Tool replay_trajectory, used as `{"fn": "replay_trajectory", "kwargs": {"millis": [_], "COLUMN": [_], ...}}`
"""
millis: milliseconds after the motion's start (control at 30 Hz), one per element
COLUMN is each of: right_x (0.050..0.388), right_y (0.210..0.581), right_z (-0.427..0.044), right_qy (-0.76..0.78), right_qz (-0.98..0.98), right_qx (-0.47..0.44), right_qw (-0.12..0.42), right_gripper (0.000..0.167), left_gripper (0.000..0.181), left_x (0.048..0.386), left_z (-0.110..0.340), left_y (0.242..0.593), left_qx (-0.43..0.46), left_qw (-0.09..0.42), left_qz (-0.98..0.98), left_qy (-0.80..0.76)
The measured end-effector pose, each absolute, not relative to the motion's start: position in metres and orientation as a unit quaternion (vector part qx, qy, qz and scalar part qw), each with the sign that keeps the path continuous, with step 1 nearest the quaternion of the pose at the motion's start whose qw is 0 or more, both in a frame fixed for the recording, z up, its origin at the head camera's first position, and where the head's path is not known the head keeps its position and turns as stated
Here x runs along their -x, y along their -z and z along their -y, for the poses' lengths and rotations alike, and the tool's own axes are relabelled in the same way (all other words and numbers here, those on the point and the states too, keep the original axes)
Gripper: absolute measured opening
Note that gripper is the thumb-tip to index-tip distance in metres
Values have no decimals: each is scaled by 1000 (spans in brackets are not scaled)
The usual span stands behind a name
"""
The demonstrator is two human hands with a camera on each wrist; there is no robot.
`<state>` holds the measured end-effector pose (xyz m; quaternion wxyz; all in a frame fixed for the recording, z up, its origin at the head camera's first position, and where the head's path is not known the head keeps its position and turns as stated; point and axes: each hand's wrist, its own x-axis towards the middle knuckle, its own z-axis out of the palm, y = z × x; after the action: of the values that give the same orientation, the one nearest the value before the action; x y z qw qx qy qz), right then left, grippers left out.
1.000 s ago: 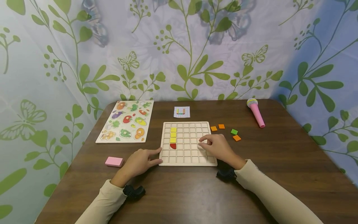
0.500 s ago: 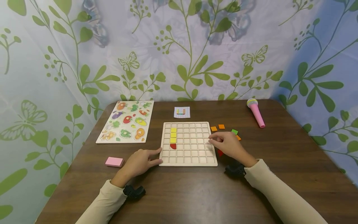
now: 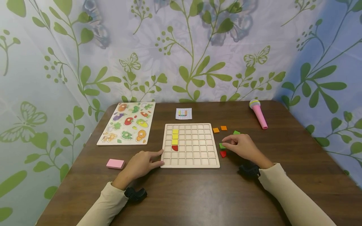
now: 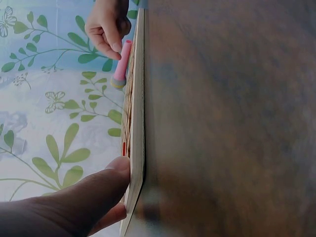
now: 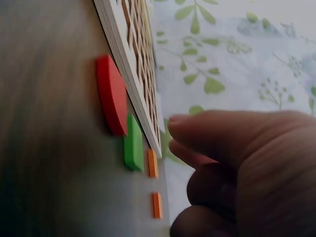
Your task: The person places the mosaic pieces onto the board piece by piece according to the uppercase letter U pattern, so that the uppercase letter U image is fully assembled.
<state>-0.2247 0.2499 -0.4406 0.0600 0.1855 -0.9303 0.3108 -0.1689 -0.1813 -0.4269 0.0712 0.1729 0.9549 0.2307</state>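
Note:
A pale wooden grid board (image 3: 186,164) lies in the middle of the table in the head view. Its left part carries a column of yellow square tiles (image 3: 175,136) above a red quarter-round tile (image 3: 175,147). My left hand (image 3: 140,163) touches the board's left edge with thumb and forefinger extended, as the left wrist view also shows. Right of the board, my right hand (image 3: 244,147) hovers over a green tile (image 5: 133,143), its thumb and forefinger close together but apart from that tile. Beside the green tile lies another red quarter-round tile (image 5: 112,96).
Two orange tiles (image 3: 223,128) lie at the board's upper right, and another green tile (image 3: 236,132) is partly behind my right hand. A small pattern card (image 3: 183,113) lies behind the board. Around them are a vegetable puzzle (image 3: 128,125), a pink block (image 3: 115,163) and a toy microphone (image 3: 259,116).
My right hand has moved right, off the board to the tiles beside it. The red and green tiles there have come into sight. My left hand has stayed put.

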Motion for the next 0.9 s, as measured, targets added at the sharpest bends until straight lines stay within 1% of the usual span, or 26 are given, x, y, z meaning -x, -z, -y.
{"fn": "replay_trajectory", "kwargs": {"millis": [333,700,900], "right_x": [229,232,234], "right_y": [440,445,446], "right_z": [-266,-271,-271], "right_qy": [-309,-296,-288], "right_qz": [934,938,939], "right_qx": [-178,-179,-185], "right_qw": [14,-14,-15], "right_gripper": [23,30,31], "left_gripper": [58,58,59], "left_x": [170,170,169], "left_z": [182,182,181], "left_y": [429,430,429], "left_qx": [-175,-175,-174], "left_qw": [69,68,67], "left_qz": [-955,-955,-955], "left_qy": [-231,-231,-232]}}
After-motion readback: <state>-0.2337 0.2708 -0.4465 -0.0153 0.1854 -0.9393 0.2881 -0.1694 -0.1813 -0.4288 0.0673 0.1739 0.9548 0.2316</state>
